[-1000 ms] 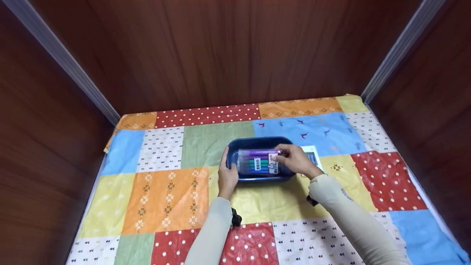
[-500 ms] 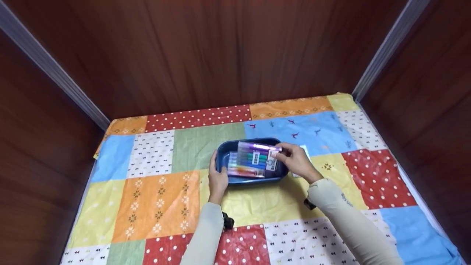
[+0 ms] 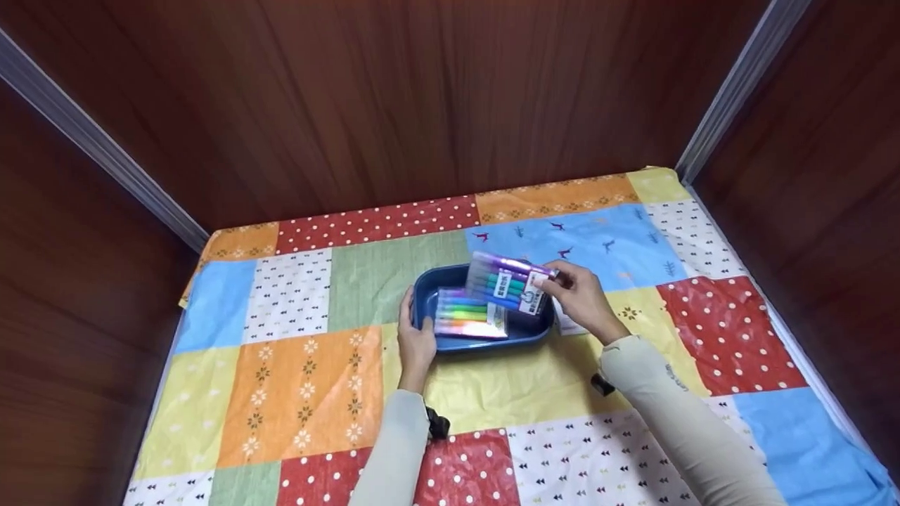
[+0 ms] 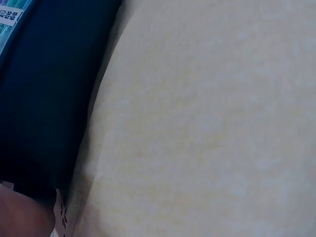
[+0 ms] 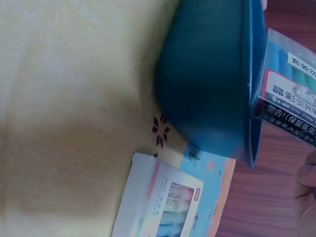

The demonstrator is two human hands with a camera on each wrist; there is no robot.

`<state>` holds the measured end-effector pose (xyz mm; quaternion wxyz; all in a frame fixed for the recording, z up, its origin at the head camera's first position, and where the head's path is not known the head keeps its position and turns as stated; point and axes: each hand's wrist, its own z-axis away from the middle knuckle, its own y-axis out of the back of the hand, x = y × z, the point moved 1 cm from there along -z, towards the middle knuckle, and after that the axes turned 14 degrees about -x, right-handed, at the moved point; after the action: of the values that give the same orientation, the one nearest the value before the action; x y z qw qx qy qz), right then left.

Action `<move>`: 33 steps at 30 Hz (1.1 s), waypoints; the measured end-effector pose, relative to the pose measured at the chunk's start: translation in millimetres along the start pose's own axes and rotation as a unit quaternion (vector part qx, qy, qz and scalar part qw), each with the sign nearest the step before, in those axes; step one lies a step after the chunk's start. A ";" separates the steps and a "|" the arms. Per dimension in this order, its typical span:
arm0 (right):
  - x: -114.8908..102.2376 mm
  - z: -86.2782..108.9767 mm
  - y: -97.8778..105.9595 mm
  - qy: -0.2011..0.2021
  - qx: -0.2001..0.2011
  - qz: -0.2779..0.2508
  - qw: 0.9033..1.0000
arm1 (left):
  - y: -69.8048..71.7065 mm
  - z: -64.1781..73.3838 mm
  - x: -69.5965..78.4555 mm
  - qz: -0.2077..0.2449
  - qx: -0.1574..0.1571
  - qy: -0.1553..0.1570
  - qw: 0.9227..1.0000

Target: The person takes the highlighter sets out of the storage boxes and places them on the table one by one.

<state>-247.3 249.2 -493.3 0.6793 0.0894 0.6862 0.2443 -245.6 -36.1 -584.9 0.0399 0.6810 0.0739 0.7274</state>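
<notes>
In the head view, a blue tray (image 3: pixel 524 330) sits near the centre of the frame on a patchwork tablecloth (image 3: pixel 309 379). The left hand (image 3: pixel 415 339) grips the left rim of the tray with curled fingers. The right hand (image 3: pixel 582 299) pinches the right end of a clear pack of markers (image 3: pixel 508 283), tilted above the upper right part of the tray. A second marker pack (image 3: pixel 470 313) lies flat inside the tray.

In the left wrist view, the dark tray wall (image 4: pixel 44 94) fills the left side, beside yellow cloth (image 4: pixel 207 128).

In the right wrist view, the tray (image 5: pixel 207 79) is at the upper centre, the held pack's label (image 5: pixel 289 106) at the right edge, and a flat printed package (image 5: pixel 168 202) lies on the cloth at the bottom.
</notes>
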 end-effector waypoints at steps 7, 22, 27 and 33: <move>1.3 4.6 14.6 -0.005 0.041 -0.013 0.999 | -7.3 -3.1 3.1 -0.010 -0.015 0.013 1.000; 12.6 13.8 29.4 -0.027 0.102 -0.027 0.994 | -3.0 0.3 1.4 -0.023 -0.004 0.027 0.999; 15.1 16.6 38.6 -0.041 0.132 -0.079 0.987 | -2.8 -0.2 0.4 -0.022 -0.008 0.027 0.999; 18.0 19.1 43.9 -0.070 0.171 -0.110 0.977 | 2.2 2.1 -1.6 -0.018 -0.007 0.040 0.999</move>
<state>-239.0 299.4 -488.5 0.7228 0.1451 0.6744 0.0399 -243.3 -38.4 -586.0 0.0545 0.6501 0.0827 0.7534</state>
